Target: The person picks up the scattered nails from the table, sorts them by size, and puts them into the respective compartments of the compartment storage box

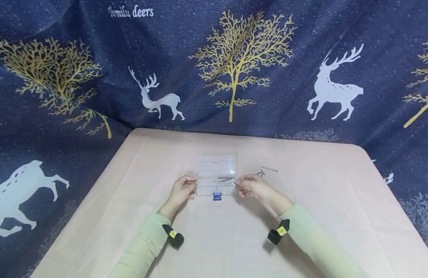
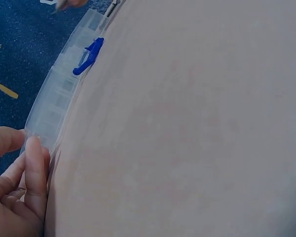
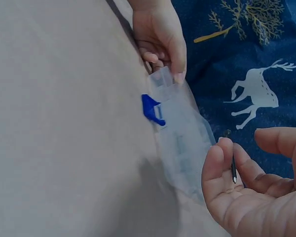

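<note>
A clear plastic compartment box [image 1: 204, 190] lies with its lid [image 1: 216, 166] raised toward the back. Its blue latch [image 1: 217, 196] is at the front edge. My left hand [image 1: 181, 191] grips the box's left end between thumb and fingers, also seen by the left wrist camera around the box [image 2: 52, 101]. Several thin metal nails [image 1: 225, 179] lie in the back compartment. At the box's right end, my right hand [image 1: 253, 187] holds a slim metal nail [image 1: 239, 187] among its curled fingers. In the right wrist view that nail [image 3: 233, 170] shows a shiny pointed tip.
Behind the right hand, one loose nail [image 1: 269, 168] and a few crossing nails [image 1: 261, 173] lie on the pale pink tablecloth [image 1: 158, 154]. A dark blue curtain [image 1: 269, 116] printed with deer and trees hangs behind the table.
</note>
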A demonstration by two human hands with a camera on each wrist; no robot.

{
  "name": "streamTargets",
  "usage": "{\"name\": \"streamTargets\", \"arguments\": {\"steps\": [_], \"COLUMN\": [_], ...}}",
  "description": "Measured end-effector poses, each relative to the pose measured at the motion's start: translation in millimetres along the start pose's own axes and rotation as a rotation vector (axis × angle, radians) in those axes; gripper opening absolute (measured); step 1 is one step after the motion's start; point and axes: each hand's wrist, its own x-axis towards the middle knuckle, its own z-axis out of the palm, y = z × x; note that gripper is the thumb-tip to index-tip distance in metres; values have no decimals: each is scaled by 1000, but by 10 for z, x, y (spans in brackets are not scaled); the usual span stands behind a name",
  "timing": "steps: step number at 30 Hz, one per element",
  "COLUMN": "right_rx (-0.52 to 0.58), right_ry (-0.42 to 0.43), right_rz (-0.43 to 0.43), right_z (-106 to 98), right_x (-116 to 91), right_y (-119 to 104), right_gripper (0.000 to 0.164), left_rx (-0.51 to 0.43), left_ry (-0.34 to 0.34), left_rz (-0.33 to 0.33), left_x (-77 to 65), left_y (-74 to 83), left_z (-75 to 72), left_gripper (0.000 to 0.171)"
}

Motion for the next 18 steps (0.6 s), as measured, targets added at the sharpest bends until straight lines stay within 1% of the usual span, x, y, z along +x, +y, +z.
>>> {"name": "streamTargets", "arguments": {"steps": [4, 8, 11, 14, 18], "right_rx": [22, 60, 98, 120, 146], "right_ry": [-7, 0, -3, -11, 8], "right_rz": [-2, 27, 51, 57, 57], "right_z": [44, 80, 96, 104, 109], "right_x": [120, 211, 259, 305, 386], "right_y": [-78, -127, -146, -157, -167], "right_gripper": [35, 33, 33, 34, 33], "left_rx": [-3, -14, -22, -24, -44], "left_ry": [-2, -8, -17, -24, -36], "left_rz": [7, 15, 23, 34, 31], "left_x": [0, 1, 1, -1, -3], "left_y": [-13, -34, -33, -21, -2], "left_z": [-7, -6, -9, -20, -41], "left_gripper": [22, 22, 22, 23, 24]}}
